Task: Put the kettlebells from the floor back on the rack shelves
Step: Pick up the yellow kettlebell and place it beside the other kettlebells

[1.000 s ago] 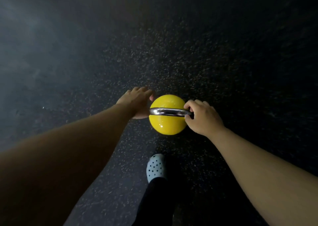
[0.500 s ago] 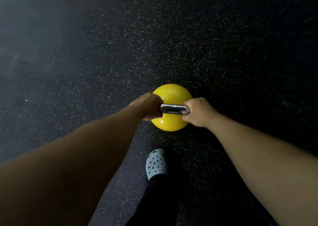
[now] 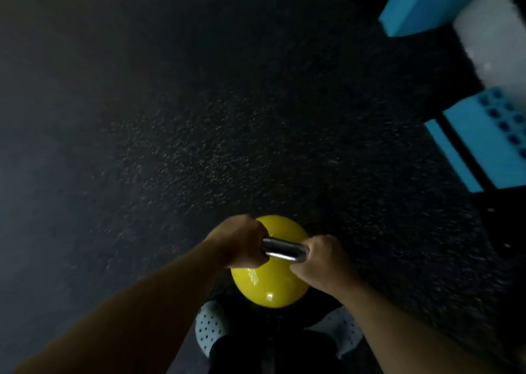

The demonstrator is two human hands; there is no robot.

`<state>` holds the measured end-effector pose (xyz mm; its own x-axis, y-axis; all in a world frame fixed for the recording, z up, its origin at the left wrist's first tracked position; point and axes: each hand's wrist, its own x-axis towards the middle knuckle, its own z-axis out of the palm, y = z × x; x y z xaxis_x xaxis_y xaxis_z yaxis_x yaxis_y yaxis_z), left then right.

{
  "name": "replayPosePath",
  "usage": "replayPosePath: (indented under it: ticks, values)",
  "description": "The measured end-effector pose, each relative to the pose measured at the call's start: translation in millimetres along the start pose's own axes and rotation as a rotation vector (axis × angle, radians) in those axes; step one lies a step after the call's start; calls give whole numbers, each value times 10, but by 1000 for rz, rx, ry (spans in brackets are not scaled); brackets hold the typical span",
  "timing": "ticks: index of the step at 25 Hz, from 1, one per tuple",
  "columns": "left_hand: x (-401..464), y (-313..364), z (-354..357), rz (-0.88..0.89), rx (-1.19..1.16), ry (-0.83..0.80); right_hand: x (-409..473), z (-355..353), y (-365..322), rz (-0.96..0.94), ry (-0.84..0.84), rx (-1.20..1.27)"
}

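Observation:
A round yellow kettlebell (image 3: 270, 285) with a shiny steel handle (image 3: 284, 250) hangs low in front of my legs, above my feet. My left hand (image 3: 239, 242) is closed around the left end of the handle. My right hand (image 3: 321, 262) is closed around the right end. Only the middle stretch of the handle shows between the two fists. The kettlebell's underside is hidden, so I cannot see how far it is off the floor.
Dark speckled rubber floor (image 3: 199, 145) fills most of the view. Blue perforated rack parts (image 3: 489, 148) and another blue piece (image 3: 427, 3) with a white panel (image 3: 495, 37) stand at the right edge. My light perforated clogs (image 3: 210, 331) are under the kettlebell.
My left hand closed on the handle beside my right. The kettlebell has come up and toward my feet. The view swung, so the blue rack parts now show at the right.

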<state>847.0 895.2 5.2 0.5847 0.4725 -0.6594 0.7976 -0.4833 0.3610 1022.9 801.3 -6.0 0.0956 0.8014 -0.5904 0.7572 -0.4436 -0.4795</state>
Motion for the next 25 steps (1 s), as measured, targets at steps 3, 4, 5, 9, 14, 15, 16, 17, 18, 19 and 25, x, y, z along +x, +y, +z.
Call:
replayPosePath:
  ticks: [3,4,5,9,14,15,16,17,18,19,25]
  values:
    - [356,998,-391,130,104,-26,-359,-730,638,118,94,91]
    - [498,1370,-548,180,148,-31,-477,-993,866,154,133,104]
    - [619,1710,-702,221,185,-34,-578,-1237,1056,183,175,101]
    - [1117,3156,-1281,431,366,55,-1036,-2301,1861,268,423,102]
    - [1717,4657,-1982,647,459,237,-1408,-3638,2599,361,688,-82]
    - [1850,4913,-2128,687,450,254,-1437,-3878,2730,368,737,-70]
    - [1992,5152,-2282,726,446,275,-1438,-4093,2863,368,800,-57]
    - [2138,5395,-2439,770,448,295,-1436,-4310,2993,386,867,-32]
    - [2287,5641,-2598,817,457,305,-1423,-4522,3111,405,932,-6]
    - [2438,5861,-2741,856,482,313,-1398,-4712,3213,424,982,6]
    - [3274,6690,-3408,974,555,321,-1065,-5580,3676,530,1029,96]
